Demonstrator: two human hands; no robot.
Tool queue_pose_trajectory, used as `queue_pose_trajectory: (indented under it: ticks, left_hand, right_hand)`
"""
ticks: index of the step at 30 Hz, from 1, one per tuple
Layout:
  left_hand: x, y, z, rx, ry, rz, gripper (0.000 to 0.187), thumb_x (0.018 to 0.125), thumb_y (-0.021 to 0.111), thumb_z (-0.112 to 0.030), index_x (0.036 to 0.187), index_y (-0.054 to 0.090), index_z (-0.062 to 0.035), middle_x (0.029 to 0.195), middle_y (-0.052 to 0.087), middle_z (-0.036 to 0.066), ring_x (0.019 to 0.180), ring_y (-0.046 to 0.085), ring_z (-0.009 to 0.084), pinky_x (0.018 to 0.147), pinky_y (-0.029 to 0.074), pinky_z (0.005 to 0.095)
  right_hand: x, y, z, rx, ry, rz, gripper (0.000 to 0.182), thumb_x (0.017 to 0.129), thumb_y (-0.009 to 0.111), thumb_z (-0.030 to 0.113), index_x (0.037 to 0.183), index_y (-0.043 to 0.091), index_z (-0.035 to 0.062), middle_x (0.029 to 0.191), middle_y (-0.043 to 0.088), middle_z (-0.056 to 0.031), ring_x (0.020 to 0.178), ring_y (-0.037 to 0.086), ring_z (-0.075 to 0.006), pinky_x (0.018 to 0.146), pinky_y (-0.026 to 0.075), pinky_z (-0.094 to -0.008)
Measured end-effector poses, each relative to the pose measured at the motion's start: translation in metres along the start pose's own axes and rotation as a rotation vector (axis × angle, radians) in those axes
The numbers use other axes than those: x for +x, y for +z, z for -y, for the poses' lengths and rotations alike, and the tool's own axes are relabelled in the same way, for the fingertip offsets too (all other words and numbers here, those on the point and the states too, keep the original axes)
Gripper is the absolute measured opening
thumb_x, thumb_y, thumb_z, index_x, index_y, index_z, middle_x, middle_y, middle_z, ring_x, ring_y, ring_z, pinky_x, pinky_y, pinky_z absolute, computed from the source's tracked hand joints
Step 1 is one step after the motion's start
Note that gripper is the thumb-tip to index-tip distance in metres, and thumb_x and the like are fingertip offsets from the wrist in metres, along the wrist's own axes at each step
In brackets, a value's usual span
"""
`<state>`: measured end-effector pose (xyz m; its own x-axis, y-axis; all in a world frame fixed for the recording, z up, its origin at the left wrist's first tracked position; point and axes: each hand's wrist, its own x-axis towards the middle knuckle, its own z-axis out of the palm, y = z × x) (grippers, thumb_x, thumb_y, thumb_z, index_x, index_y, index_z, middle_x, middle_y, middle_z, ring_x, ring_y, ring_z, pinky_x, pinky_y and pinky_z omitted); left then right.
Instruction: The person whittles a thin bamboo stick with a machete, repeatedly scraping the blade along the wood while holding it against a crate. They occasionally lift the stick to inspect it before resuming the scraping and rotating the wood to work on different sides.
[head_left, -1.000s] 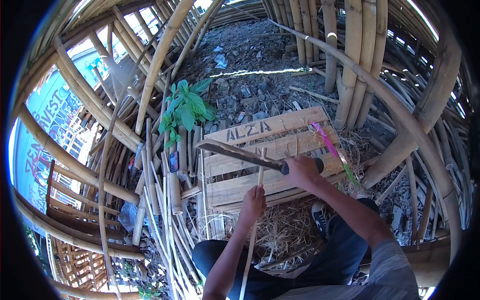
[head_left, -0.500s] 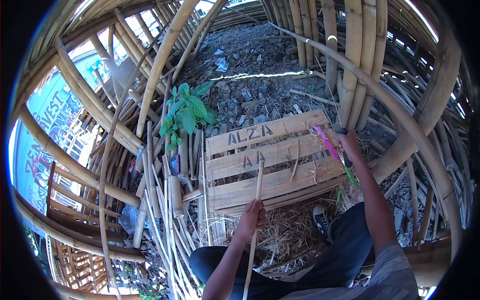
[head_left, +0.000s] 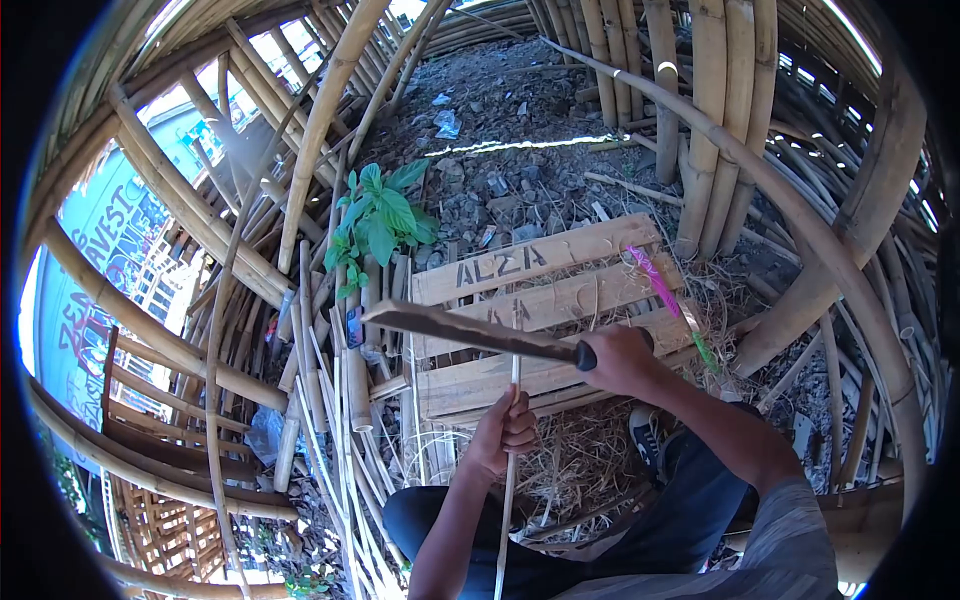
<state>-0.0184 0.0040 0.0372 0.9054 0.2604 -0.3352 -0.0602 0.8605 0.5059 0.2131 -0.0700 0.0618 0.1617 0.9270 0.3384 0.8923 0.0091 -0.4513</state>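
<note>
My left hand (head_left: 504,435) is wrapped round a thin bamboo strip (head_left: 508,510), held roughly upright in front of my legs. My right hand (head_left: 618,362) grips the black handle of a large knife (head_left: 470,332). Its long dark blade points left and crosses over the top part of the strip; whether they touch I cannot tell. Beneath the blade lies a slatted wooden crate (head_left: 600,240) with stencilled letters and thin shavings on it. A pink and green wrapped item (head_left: 655,280) rests on the crate's right side.
Split bamboo strips (head_left: 345,490) lie to the left, near a leafy green plant (head_left: 380,220). Thick bamboo poles (head_left: 708,130) stand at the back right, and a long curved pole (head_left: 780,200) crosses the right side. Straw (head_left: 580,470) covers the ground by my shoe.
My right hand has moved left from the crate's right side, and the knife blade has swung into view over the crate. My left hand still holds the strip, nearly unmoved.
</note>
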Motion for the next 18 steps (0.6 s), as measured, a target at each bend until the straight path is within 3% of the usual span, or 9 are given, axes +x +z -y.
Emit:
queue_pose_trajectory:
  ticks: [7, 9, 11, 18]
  left_hand:
    - [-0.006, 0.008, 0.001, 0.080, 0.020, -0.118, 0.039, 0.097, 0.032, -0.046, 0.070, 0.034, -0.0179, 0.054, 0.021, -0.008, 0.041, 0.015, 0.0031, 0.035, 0.013, 0.0196]
    - [-0.002, 0.013, 0.002, 0.105, 0.034, -0.143, 0.039, 0.097, 0.033, -0.046, 0.070, 0.034, -0.0181, 0.054, 0.021, -0.008, 0.041, 0.016, 0.0032, 0.035, 0.013, 0.0197]
    - [0.008, 0.020, -0.002, 0.266, 0.105, -0.305, 0.038, 0.097, 0.034, -0.045, 0.070, 0.032, -0.0183, 0.053, 0.021, -0.008, 0.041, 0.016, 0.0036, 0.035, 0.013, 0.0202]
    - [0.007, 0.015, -0.006, 0.156, 0.117, -0.211, 0.037, 0.098, 0.034, -0.042, 0.069, 0.031, -0.0182, 0.053, 0.022, -0.008, 0.040, 0.018, 0.0035, 0.034, 0.013, 0.0207]
  right_hand:
    - [-0.006, -0.003, 0.022, -0.067, -0.068, 0.183, 0.021, 0.065, 0.066, 0.023, 0.074, 0.060, 0.0049, 0.062, 0.061, -0.0155, 0.060, 0.063, -0.0327, 0.057, 0.051, -0.0422]
    - [0.003, 0.007, 0.007, -0.120, 0.027, 0.165, 0.019, 0.064, 0.065, 0.021, 0.074, 0.061, 0.0049, 0.065, 0.062, -0.0149, 0.065, 0.064, -0.0320, 0.061, 0.051, -0.0429]
    - [0.011, 0.018, 0.000, -0.114, 0.078, 0.195, 0.018, 0.064, 0.065, 0.020, 0.074, 0.061, 0.0052, 0.066, 0.063, -0.0146, 0.067, 0.064, -0.0317, 0.063, 0.051, -0.0436]
    - [0.014, 0.014, 0.015, -0.145, 0.146, 0.236, 0.018, 0.063, 0.064, 0.019, 0.076, 0.063, 0.0063, 0.071, 0.064, -0.0146, 0.071, 0.065, -0.0307, 0.067, 0.051, -0.0428]
